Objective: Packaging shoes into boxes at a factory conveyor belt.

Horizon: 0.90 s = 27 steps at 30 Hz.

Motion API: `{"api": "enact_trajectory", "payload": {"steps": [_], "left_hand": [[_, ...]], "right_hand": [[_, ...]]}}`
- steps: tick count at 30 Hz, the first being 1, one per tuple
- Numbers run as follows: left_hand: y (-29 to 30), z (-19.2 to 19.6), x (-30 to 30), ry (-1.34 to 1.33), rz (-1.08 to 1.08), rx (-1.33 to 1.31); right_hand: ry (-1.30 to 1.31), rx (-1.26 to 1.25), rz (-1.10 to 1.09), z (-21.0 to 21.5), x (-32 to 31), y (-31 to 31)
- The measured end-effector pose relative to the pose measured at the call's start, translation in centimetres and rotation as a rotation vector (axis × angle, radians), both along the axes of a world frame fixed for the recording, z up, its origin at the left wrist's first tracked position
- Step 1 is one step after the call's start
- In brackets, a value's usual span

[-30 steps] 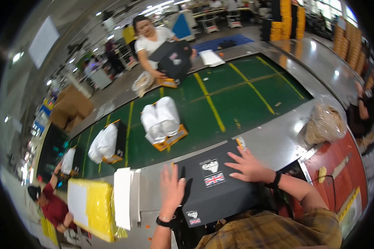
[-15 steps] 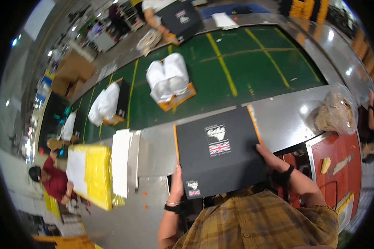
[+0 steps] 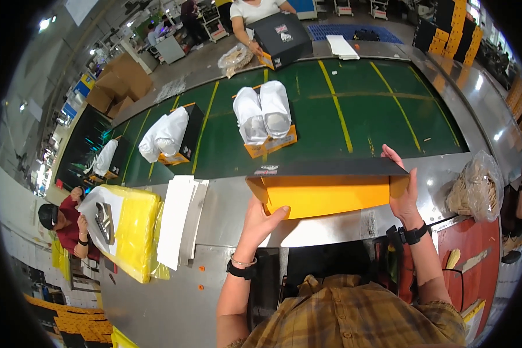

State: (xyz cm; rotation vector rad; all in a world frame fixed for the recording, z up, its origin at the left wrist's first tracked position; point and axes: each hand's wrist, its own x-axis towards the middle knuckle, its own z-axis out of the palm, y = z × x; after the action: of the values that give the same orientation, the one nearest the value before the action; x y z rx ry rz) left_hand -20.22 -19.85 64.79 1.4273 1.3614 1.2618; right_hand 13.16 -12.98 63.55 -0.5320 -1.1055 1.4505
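Over the near metal edge of the belt I hold a shoebox [image 3: 327, 197], black on its upper face with an orange panel turned toward me. My left hand [image 3: 260, 223] grips its left end, the thumb lying on the orange panel. At the opposite end my right hand [image 3: 405, 191] has its palm and thumb against the side, some fingers reaching above the top edge. Beyond the box, a pair of white-wrapped shoes [image 3: 264, 113] rests in an open orange-and-black box on the green conveyor belt [image 3: 313, 127].
More wrapped shoes [image 3: 165, 136] sit farther left on the belt. White paper [image 3: 176, 223] and a yellow plastic-wrapped stack [image 3: 136, 232] lie at my left. A clear bag [image 3: 478, 185] of brown material stands right. Across the belt, a co-worker holds a black box [image 3: 281, 40].
The box has tipped from its black face showing to its orange panel facing me, and moved slightly farther away. My left thumb now lies on that panel.
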Motion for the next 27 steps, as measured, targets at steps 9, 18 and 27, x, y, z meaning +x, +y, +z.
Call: {"api": "enact_trajectory", "payload": {"steps": [9,18,27], "left_hand": [[8.4,3.1,-1.9,0.781,0.389,0.074],[8.8,3.0,-2.8,0.9,0.321,0.052],[7.9,2.0,-4.8,0.852,0.266,0.12]], "right_hand": [[-0.264,-0.118,-0.152,3.5,-2.4,4.9],[-0.323,-0.16,-0.196,1.8,-2.6,6.9],[-0.37,-0.142,-0.268,1.7,-3.1,6.5]]}}
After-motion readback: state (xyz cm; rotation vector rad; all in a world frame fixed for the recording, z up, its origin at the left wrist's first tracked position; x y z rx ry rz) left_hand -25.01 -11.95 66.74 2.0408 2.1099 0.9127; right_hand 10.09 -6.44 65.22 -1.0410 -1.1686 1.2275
